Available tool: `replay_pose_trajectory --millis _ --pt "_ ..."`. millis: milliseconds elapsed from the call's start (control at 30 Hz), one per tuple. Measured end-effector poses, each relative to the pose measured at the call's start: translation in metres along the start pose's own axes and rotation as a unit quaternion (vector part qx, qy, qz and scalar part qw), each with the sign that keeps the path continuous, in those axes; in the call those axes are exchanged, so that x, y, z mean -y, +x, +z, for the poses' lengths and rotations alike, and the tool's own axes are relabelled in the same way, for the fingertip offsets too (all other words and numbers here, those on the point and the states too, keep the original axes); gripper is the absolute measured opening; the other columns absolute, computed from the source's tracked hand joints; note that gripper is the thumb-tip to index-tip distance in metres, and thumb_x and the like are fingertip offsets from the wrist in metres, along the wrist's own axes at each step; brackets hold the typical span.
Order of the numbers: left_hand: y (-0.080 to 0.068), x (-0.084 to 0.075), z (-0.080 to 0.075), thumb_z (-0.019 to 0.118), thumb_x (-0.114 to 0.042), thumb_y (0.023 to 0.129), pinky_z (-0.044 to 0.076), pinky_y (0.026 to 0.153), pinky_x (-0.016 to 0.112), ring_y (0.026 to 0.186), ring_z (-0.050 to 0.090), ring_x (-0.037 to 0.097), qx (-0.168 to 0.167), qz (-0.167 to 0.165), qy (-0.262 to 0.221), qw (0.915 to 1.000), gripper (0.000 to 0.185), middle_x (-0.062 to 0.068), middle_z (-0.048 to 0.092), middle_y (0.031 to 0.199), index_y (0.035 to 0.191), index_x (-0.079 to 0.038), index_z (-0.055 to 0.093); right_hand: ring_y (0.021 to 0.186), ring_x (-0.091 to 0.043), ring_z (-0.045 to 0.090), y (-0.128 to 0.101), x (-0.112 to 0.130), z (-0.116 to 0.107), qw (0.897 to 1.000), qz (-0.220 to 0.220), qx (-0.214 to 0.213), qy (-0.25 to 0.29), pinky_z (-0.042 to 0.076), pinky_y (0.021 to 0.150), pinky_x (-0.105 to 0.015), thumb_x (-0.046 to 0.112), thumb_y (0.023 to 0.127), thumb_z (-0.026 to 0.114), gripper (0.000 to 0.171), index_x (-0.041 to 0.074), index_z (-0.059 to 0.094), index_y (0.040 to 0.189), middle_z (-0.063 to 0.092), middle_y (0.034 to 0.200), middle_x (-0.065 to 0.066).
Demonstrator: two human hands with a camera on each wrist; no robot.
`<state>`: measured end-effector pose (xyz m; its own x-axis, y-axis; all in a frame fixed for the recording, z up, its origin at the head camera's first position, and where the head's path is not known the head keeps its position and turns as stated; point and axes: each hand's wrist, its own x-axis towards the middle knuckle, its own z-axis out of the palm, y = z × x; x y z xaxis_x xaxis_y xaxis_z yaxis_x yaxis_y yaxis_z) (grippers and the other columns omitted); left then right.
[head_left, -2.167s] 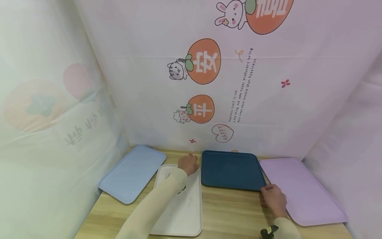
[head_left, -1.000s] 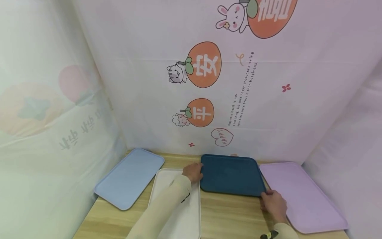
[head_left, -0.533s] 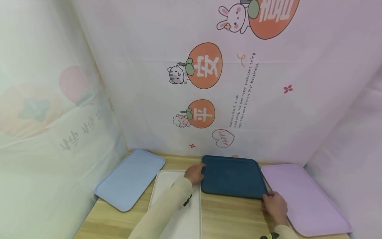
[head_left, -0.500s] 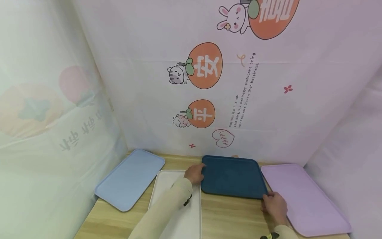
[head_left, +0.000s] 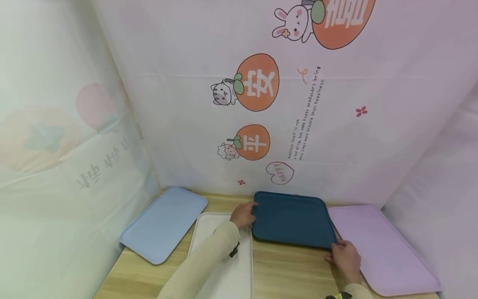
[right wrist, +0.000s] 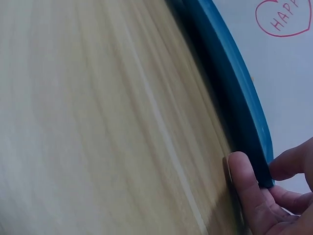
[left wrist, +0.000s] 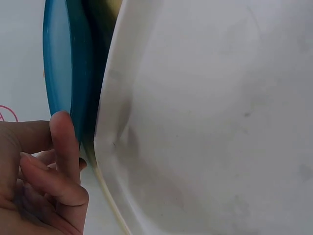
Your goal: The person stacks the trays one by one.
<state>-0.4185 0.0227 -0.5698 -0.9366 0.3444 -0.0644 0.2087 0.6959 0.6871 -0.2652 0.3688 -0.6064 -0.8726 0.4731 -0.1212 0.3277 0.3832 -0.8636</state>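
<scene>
Wooden table (head_left: 287, 270) carries a light blue tray (head_left: 164, 224) far left, white tray (head_left: 228, 274) centre-left, lilac tray (head_left: 384, 249) right. Printed curtain (head_left: 261, 104) behind.

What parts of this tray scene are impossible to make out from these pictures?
- White rectangular tray: near end cut off by the head view's bottom edge; the left sleeve covers part.
- Dark blue rectangular tray: underside hidden in every view.
- Right hand: grip under the rim hidden in the head view.

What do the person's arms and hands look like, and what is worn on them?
Both hands are bare: left hand, right hand. Each arm has a long, pale cream sleeve reaching the wrist. A small dark strap or device sits at the left wrist, and another with a yellow spot at the right.
</scene>
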Motion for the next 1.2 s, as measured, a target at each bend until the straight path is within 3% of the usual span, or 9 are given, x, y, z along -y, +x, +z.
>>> replay_pose_trajectory --millis 67,167,233,367,467,567,833,1067,1200 --pt "0.0 0.001 0.0 0.073 -0.002 0.098 0.053 0.059 0.029 0.058 0.067 0.013 -0.004 -0.001 0.002 1.0 0.058 0.005 0.069 0.1 0.153 -0.014 0.061 0.064 -0.016 0.08 0.0 -0.001 0.001 1.0 0.003 0.009 0.027 0.062 0.065 -0.016 0.013 0.105 0.054 0.06 -0.019 0.038 0.153 0.069 0.131 -0.037" --pt "-0.001 0.002 -0.001 0.074 -0.003 0.097 0.053 0.064 0.031 0.061 0.067 0.014 -0.009 -0.005 0.004 0.9999 0.058 0.004 0.07 0.099 0.153 -0.015 0.062 0.066 -0.018 0.081 -0.001 -0.001 0.002 0.998 0.007 0.02 0.067 0.066 0.07 -0.024 0.012 0.106 0.052 0.061 -0.02 0.033 0.154 0.064 0.136 -0.041" --pt "-0.001 0.003 -0.002 0.075 -0.005 0.097 0.056 0.071 0.034 0.07 0.068 0.014 -0.017 -0.005 0.013 0.9998 0.057 0.004 0.072 0.103 0.152 -0.016 0.063 0.066 -0.019 0.081 -0.001 -0.001 0.003 0.996 0.011 0.024 0.087 0.068 0.07 -0.031 0.011 0.105 0.053 0.062 -0.02 0.032 0.154 0.066 0.133 -0.041" --pt "-0.003 0.002 -0.007 0.076 -0.007 0.096 0.061 0.087 0.043 0.095 0.07 0.019 -0.031 0.001 0.03 0.9991 0.055 0.006 0.076 0.12 0.149 -0.015 0.065 0.065 -0.018 0.08 -0.004 0.005 0.002 0.994 0.016 0.024 0.106 0.068 0.07 -0.034 0.009 0.106 0.055 0.062 -0.021 0.031 0.155 0.069 0.128 -0.04" --pt "-0.005 0.003 -0.012 0.075 -0.006 0.096 0.061 0.098 0.048 0.113 0.073 0.026 -0.038 0.009 0.031 0.9987 0.055 0.01 0.075 0.132 0.149 -0.014 0.065 0.064 -0.017 0.08 -0.007 0.01 0.003 0.993 0.023 0.023 0.115 0.068 0.069 -0.034 0.01 0.107 0.058 0.063 -0.019 0.031 0.156 0.076 0.117 -0.034" --pt "-0.008 0.006 -0.014 0.075 -0.004 0.096 0.06 0.105 0.052 0.126 0.071 0.032 -0.041 0.017 0.024 0.9987 0.056 0.014 0.073 0.139 0.15 -0.012 0.064 0.066 -0.017 0.08 -0.011 0.015 0.003 0.991 0.032 0.023 0.126 0.068 0.07 -0.034 0.011 0.107 0.059 0.063 -0.018 0.032 0.157 0.081 0.101 -0.02" --pt "-0.012 0.013 -0.012 0.068 0.006 0.094 0.057 0.112 0.053 0.137 0.066 0.036 -0.061 0.034 -0.032 0.9971 0.058 0.021 0.068 0.147 0.15 -0.006 0.061 0.07 -0.016 0.079 -0.023 0.021 0.008 0.984 0.043 0.029 0.172 0.069 0.072 -0.037 0.008 0.108 0.059 0.063 -0.019 0.029 0.156 0.076 0.096 -0.006" --pt "-0.021 0.009 -0.017 0.064 0.007 0.1 0.052 0.118 0.055 0.145 0.059 0.04 -0.06 0.015 -0.115 0.9915 0.059 0.024 0.06 0.157 0.156 -0.004 0.055 0.075 -0.016 0.079 -0.024 0.018 0.009 0.981 0.054 0.049 0.182 0.069 0.076 -0.038 0.009 0.109 0.058 0.067 -0.02 0.025 0.159 0.076 0.109 -0.021" --pt "-0.023 0.008 -0.02 0.063 0.006 0.1 0.057 0.113 0.05 0.144 0.061 0.038 -0.061 0.011 -0.116 0.9913 0.061 0.023 0.059 0.158 0.159 -0.007 0.054 0.077 -0.016 0.078 -0.024 0.018 0.01 0.978 0.059 0.053 0.195 0.069 0.077 -0.038 0.009 0.108 0.058 0.067 -0.02 0.026 0.159 0.076 0.104 -0.016"
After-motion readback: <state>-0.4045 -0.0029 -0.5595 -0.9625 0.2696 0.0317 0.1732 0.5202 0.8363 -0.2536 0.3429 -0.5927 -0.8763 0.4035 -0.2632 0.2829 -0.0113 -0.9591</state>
